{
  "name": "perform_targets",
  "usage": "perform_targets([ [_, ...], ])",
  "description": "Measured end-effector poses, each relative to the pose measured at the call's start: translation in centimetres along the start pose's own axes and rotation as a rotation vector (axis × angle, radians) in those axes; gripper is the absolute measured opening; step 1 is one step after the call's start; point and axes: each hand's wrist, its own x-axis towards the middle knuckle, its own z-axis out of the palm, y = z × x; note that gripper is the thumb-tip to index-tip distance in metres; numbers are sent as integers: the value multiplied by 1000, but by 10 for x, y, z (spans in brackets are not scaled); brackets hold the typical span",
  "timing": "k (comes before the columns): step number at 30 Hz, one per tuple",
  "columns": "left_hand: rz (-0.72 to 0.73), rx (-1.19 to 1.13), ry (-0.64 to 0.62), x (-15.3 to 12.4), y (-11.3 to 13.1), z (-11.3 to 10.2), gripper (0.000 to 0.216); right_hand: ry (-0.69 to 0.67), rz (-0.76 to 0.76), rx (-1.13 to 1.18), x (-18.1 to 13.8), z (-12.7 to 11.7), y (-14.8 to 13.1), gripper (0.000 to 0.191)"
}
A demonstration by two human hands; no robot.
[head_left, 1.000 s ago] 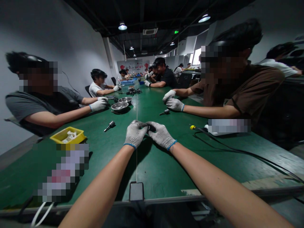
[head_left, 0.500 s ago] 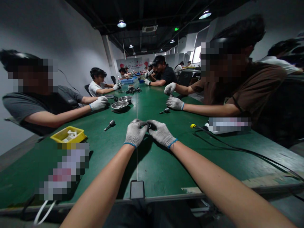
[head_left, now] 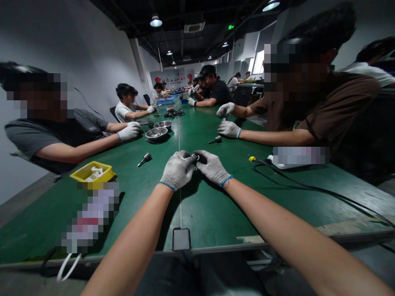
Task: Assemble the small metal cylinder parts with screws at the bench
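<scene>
My left hand (head_left: 178, 169) and my right hand (head_left: 212, 166), both in pale knit gloves with blue cuffs and darkened fingertips, meet above the green table. Pinched between their fingers is a small ring (head_left: 198, 157) with a pale, shiny rim; the fingers hide most of it. Both hands are closed. Left of my hands a small dark cylindrical part with a thin shaft (head_left: 144, 159) lies on the tabletop. A similar dark part (head_left: 215, 140) lies farther off, near a co-worker's gloved hands.
On the left stand a yellow bin (head_left: 106, 174) of white pieces and a blurred power strip (head_left: 92, 218). Two metal bowls (head_left: 156, 134) sit ahead. Black cables (head_left: 296, 185) cross the right side beside a white box (head_left: 296, 164). Co-workers' gloved hands (head_left: 129, 131) work on both sides.
My left hand has turned slightly, its thumb now reaching toward the right fingertips. More of the ring's rim shows. The whole view has shifted a little.
</scene>
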Motion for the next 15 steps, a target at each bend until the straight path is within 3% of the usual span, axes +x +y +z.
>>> perform_targets([
  [3, -1, -24, 66, 1, 0, 0, 42, 9, 5, 4, 0, 0, 1, 35],
  [7, -233, -175, 305, 3, -10, 9, 39, 24, 0, -14, 0, -1, 0, 34],
  [10, -367, -210, 181, 2, -20, 18, 34, 26, -7, -36, 0, -4, -1, 34],
  [15, -322, -259, -76, 1, -24, 29, 27, 45, -19, -62, 4, -12, 0, 34],
])
